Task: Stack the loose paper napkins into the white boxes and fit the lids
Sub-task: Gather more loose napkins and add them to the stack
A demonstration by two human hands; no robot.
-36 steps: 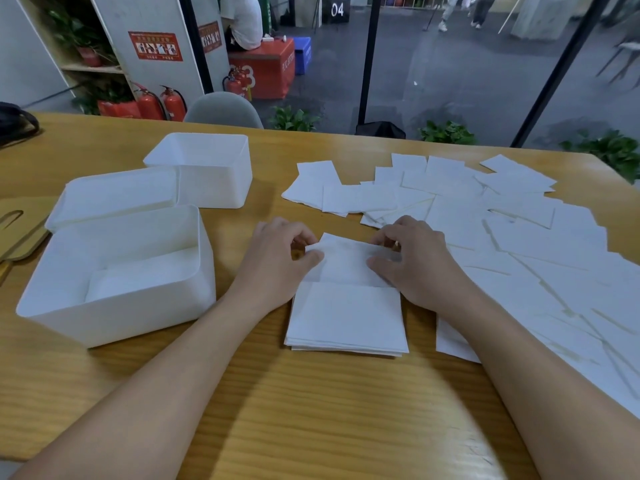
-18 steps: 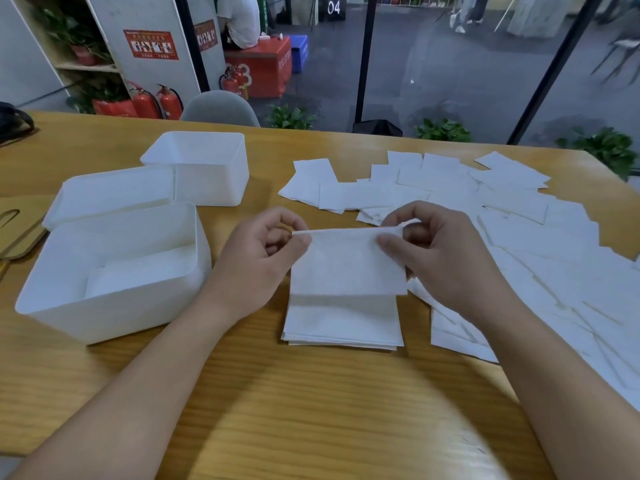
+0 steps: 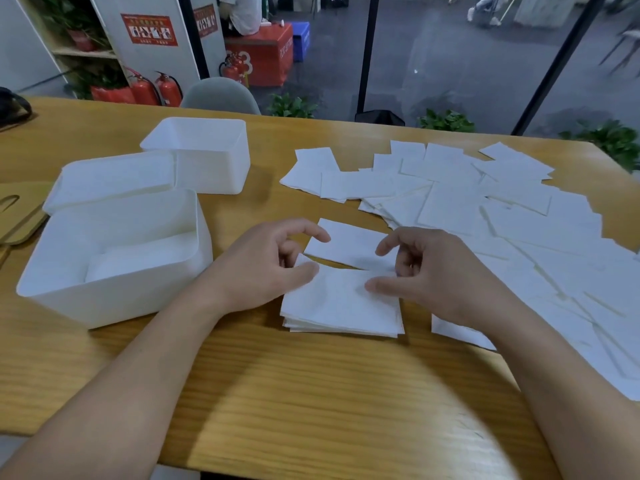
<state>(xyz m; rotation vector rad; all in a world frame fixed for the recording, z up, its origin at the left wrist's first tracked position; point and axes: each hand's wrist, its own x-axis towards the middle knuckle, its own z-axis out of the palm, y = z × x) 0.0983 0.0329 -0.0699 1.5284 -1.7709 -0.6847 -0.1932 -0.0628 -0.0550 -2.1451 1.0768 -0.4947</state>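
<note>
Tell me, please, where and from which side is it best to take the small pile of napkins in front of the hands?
Probably by its two short sides, one hand from the left and one from the right. The napkin pile lies flat and squared on the table, and the left hand and right hand already flank it, thumbs on top.

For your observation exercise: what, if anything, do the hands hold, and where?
The left hand and right hand each press a thumb on the top napkin near its far edge; no clear grip shows.
</note>
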